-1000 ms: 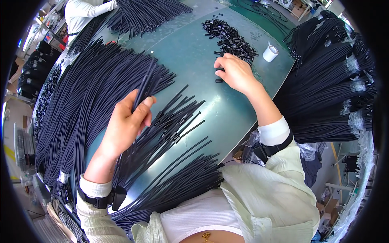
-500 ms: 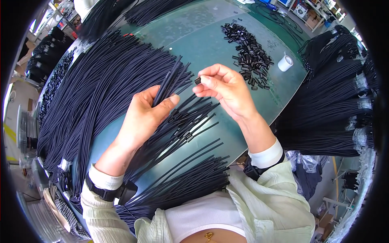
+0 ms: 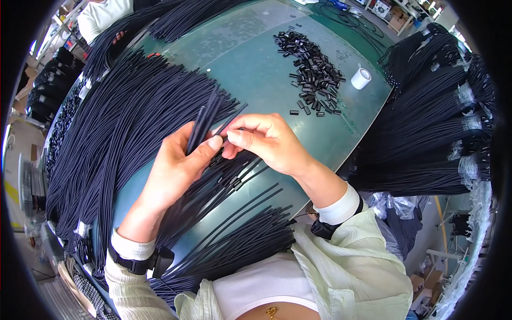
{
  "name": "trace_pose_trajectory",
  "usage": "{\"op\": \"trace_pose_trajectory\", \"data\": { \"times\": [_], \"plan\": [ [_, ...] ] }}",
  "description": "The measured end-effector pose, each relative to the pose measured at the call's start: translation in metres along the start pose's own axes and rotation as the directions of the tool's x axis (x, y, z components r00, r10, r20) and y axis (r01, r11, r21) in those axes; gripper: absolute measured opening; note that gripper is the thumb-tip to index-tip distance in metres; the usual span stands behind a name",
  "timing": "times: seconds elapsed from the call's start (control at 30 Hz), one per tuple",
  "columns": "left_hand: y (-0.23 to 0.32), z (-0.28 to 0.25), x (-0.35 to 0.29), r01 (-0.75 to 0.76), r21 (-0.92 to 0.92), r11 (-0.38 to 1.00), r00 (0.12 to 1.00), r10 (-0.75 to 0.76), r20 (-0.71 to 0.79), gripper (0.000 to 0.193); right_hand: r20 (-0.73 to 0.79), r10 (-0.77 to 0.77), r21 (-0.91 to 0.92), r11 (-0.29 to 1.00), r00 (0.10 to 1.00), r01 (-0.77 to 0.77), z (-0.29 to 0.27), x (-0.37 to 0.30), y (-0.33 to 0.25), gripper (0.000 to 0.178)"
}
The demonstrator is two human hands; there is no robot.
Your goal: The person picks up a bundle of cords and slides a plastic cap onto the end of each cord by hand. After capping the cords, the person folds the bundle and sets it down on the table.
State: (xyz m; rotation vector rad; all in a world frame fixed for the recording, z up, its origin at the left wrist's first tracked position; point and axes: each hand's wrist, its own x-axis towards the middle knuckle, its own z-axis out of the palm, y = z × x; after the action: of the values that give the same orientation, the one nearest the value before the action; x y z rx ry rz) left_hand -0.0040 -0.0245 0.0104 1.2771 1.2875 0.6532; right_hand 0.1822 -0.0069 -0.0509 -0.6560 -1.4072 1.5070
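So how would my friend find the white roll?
Look at the big greenish table, toward its right edge. Just right of the heap of small black pieces is the white roll. Its white stands out against the black pieces.

Left grip (image 3: 178,162): bare
Left cuff (image 3: 133,245): white, just behind the left grip's wrist
Left strap (image 3: 127,262): black band behind that cuff, bearing a boxy black unit (image 3: 162,261)
Left sleeve (image 3: 128,293): pale green, finely crinkled, farthest from the left grip
Right grip (image 3: 274,144): bare
Right cuff (image 3: 340,205): white, smooth
Right strap (image 3: 359,205): black, behind the right cuff, bearing a dark block (image 3: 322,229)
Right sleeve (image 3: 358,234): pale green, loose, wrinkled
Top (image 3: 261,282): white, ribbed, well back from both grips
Pendant (image 3: 271,311): gold-coloured, below the top's edge in view
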Motion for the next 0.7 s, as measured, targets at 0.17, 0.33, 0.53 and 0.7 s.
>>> {"op": "trace_pose_trajectory", "data": {
  "times": [0.17,0.33,0.53,0.7],
  "plan": [
    [-0.015,-0.018,0.002,-0.2,0.309,0.93,0.98,0.196,0.044,0.017,-0.075,0.084,-0.149,0.984,0.994,-0.094,-0.011,-0.008,-0.005,0.017],
    [-0.027,-0.038,0.005,-0.073,0.369,0.927,0.997,0.077,0.006,0.02,-0.193,-0.046,-0.614,0.785,0.98,-0.084,-0.064,-0.022,0.005,0.015],
    [-0.009,-0.012,0.008,-0.131,0.129,0.983,0.988,0.14,-0.063,0.02,-0.083,-0.133,-0.997,-0.001,0.988,-0.083,-0.109,-0.019,0.021,0.021],
    [-0.011,-0.001,0.013,-0.145,0.089,0.985,0.989,0.145,0.004,0.018,-0.186,-0.037,-0.788,0.603,0.982,-0.126,-0.082,-0.005,0.013,0.018]
  ]
}}
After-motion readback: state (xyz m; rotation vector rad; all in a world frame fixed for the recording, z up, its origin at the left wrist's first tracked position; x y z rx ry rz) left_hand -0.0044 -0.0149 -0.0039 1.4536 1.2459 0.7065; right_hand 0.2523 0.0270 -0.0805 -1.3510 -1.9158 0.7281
